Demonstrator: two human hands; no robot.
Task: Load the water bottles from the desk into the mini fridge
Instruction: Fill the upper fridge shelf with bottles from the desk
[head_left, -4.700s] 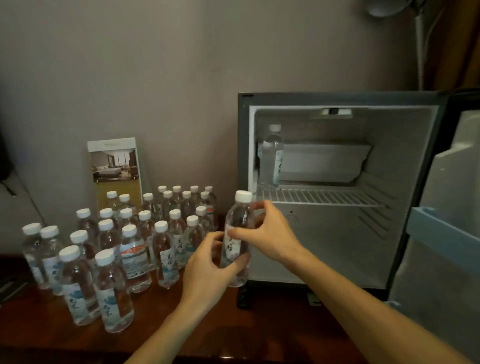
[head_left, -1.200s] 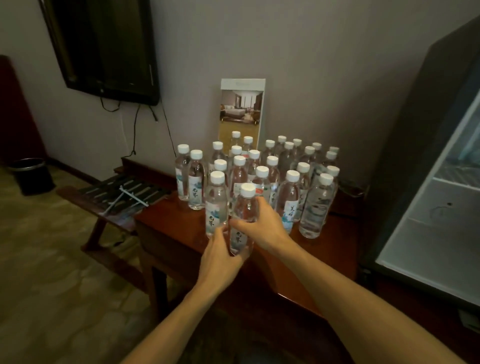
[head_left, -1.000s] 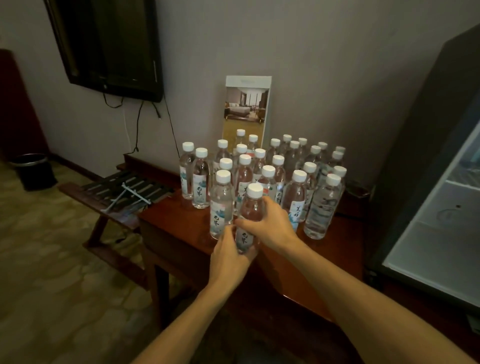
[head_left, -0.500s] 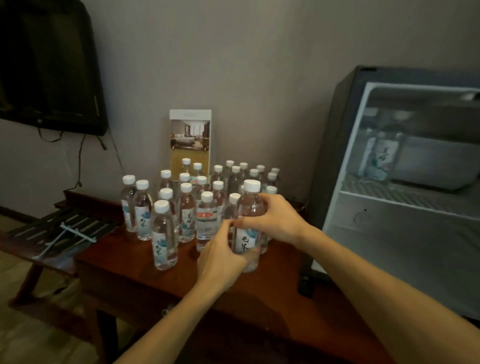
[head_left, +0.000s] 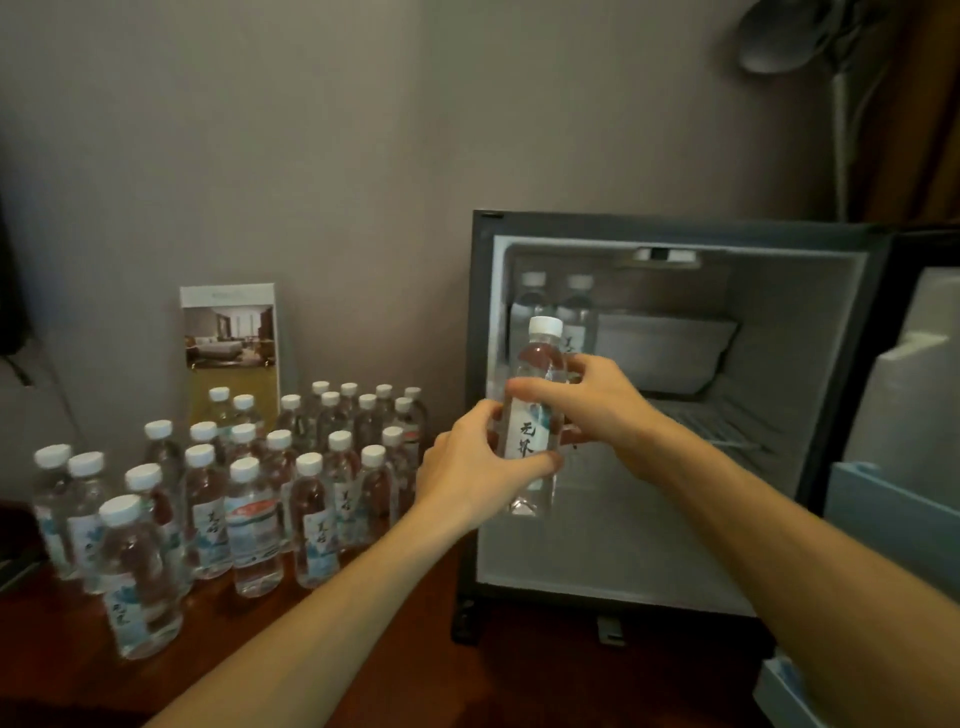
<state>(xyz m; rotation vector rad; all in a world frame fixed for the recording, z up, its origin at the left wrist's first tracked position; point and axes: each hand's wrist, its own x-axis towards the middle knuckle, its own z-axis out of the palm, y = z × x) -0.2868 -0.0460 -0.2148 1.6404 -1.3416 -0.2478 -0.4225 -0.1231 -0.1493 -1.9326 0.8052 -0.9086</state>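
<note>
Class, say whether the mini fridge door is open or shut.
Open: the door is swung right, and the mini fridge interior shows two bottles.

The desk (head_left: 363, 654) is dark red-brown wood and fills the lower left of the frame. Many water bottles (head_left: 253, 525) stand on it in a tight bunch, all upright, all with white caps. Behind them a picture card (head_left: 231, 338) stands up against the wall. The mini fridge (head_left: 623, 561) sits on the wood at the right. Inside, a wire shelf (head_left: 719, 423) holds two more bottles (head_left: 577, 307) at its left end.
</note>
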